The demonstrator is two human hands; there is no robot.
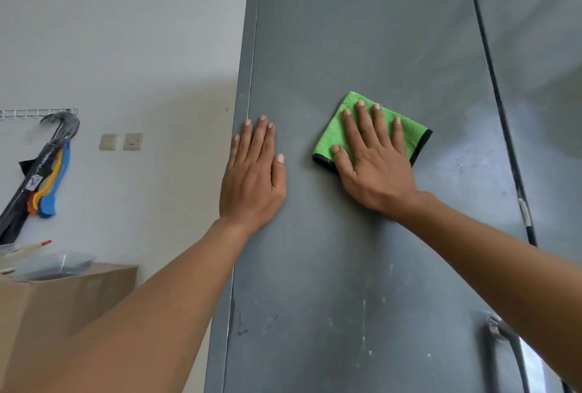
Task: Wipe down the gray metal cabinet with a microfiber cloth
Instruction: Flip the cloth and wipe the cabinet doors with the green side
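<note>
Cabinet (362, 46): gray metal, fills the middle and right of the view; a dark seam runs down between its left door and right door; pale smears and white specks on the lower part of the left door.
Wall (126, 30): white, left of the cabinet, with two switch plates (121, 141).
Box (63, 304): brown cardboard, low on the left, with clear plastic on top.
Left hand (252, 172): flat on the left door near its left edge, fingers straight and together, holds nothing.
Right hand (374, 159): fingers spread and straight, presses the cloth flat against the door.
Cloth (333, 140): green, folded, with black edging, on the left door at middle height, mostly under the right hand.
Tools (50, 172): they hang from a wire rack on the wall, one has a blue handle.
Handle (500, 348): metal, at the bottom right, partly hidden by the right arm.
</note>
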